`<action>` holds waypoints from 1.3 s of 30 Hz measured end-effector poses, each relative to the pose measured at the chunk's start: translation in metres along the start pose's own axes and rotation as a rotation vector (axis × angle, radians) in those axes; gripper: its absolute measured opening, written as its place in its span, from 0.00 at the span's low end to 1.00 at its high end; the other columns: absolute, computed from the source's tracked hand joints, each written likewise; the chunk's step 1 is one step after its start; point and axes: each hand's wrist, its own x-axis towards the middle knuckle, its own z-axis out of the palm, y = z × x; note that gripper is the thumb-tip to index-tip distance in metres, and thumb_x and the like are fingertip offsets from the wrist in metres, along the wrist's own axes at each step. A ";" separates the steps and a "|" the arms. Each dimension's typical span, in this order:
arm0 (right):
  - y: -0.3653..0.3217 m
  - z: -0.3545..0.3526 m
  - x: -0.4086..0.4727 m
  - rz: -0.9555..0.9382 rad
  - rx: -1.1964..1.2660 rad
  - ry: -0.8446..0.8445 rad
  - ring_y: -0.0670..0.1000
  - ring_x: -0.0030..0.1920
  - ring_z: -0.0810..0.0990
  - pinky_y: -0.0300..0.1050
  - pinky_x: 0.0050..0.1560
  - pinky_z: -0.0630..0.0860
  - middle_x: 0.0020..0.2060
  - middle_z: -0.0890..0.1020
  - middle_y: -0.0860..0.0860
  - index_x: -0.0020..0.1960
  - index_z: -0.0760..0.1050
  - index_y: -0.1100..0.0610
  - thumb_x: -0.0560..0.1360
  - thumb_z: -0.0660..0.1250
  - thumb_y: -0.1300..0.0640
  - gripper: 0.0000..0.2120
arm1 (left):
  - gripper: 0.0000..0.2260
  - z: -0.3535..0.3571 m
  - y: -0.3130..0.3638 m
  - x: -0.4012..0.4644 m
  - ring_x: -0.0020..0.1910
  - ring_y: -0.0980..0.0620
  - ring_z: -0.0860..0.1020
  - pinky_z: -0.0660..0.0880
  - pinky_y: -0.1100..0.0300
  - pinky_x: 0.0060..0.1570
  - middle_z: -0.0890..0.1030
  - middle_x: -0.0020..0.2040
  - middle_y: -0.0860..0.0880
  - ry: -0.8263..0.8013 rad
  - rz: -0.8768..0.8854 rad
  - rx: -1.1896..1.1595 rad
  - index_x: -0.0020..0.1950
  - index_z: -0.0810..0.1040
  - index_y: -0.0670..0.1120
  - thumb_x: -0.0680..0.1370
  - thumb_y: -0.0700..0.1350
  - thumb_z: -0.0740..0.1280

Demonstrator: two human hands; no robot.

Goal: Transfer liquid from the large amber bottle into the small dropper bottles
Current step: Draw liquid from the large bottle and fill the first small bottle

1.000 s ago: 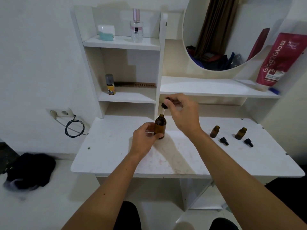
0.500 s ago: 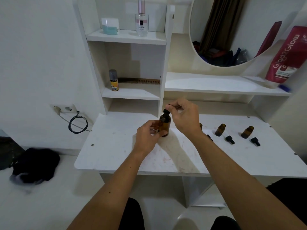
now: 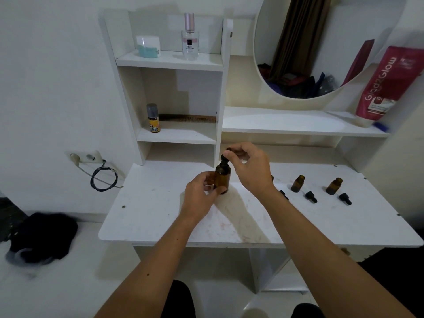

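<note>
The large amber bottle (image 3: pixel 222 178) stands upright on the white table (image 3: pixel 160 216), left of centre. My left hand (image 3: pixel 199 198) grips its body from the left. My right hand (image 3: pixel 249 167) pinches the black dropper cap (image 3: pixel 225 157), which sits on the bottle's neck. To the right stand two small open amber dropper bottles (image 3: pixel 297 183) (image 3: pixel 334 186), each with a black dropper cap (image 3: pixel 311 196) (image 3: pixel 345 198) lying in front of it. A third small bottle and its cap are mostly hidden behind my right wrist.
A white shelf unit (image 3: pixel 169 63) behind the table holds a perfume bottle (image 3: pixel 190 40), a jar, a small yellow spray can (image 3: pixel 153 118) and a comb. A round mirror and a red tube (image 3: pixel 387 88) are at the right. A black cable hangs at the left wall.
My right hand lowered the dropper from above the large bottle into its neck; the cap now sits on the bottle. The camera view shifted slightly.
</note>
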 end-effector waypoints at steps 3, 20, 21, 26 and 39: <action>-0.009 -0.005 0.004 -0.005 0.039 0.028 0.40 0.47 0.84 0.27 0.50 0.77 0.46 0.87 0.46 0.54 0.85 0.56 0.79 0.75 0.55 0.07 | 0.21 0.002 0.000 0.000 0.56 0.54 0.81 0.80 0.55 0.62 0.83 0.61 0.54 0.000 -0.004 0.018 0.67 0.78 0.50 0.76 0.51 0.77; -0.009 -0.074 -0.006 -0.059 0.152 0.269 0.43 0.49 0.85 0.33 0.54 0.79 0.48 0.87 0.46 0.57 0.84 0.57 0.81 0.73 0.56 0.07 | 0.20 0.016 0.015 -0.038 0.47 0.52 0.80 0.79 0.66 0.47 0.82 0.49 0.52 0.048 -0.028 -0.135 0.58 0.77 0.48 0.71 0.48 0.81; -0.005 -0.079 -0.008 -0.050 0.158 0.277 0.44 0.50 0.85 0.35 0.55 0.79 0.48 0.87 0.46 0.57 0.84 0.56 0.81 0.73 0.56 0.07 | 0.20 0.020 0.018 -0.039 0.47 0.53 0.80 0.79 0.67 0.48 0.82 0.50 0.52 0.033 -0.023 -0.137 0.59 0.78 0.48 0.72 0.48 0.81; 0.019 -0.104 -0.018 0.006 0.144 0.298 0.43 0.49 0.86 0.36 0.56 0.80 0.47 0.87 0.43 0.56 0.84 0.53 0.80 0.73 0.55 0.05 | 0.23 0.047 0.032 -0.038 0.51 0.56 0.80 0.79 0.70 0.51 0.82 0.54 0.54 -0.051 0.007 -0.122 0.64 0.78 0.50 0.73 0.50 0.80; 0.058 -0.115 -0.024 -0.005 -0.025 0.298 0.36 0.46 0.83 0.27 0.51 0.76 0.43 0.84 0.37 0.55 0.84 0.56 0.79 0.74 0.58 0.05 | 0.26 0.116 0.054 -0.002 0.59 0.56 0.80 0.78 0.60 0.63 0.81 0.64 0.54 -0.153 0.043 -0.097 0.70 0.76 0.48 0.74 0.48 0.79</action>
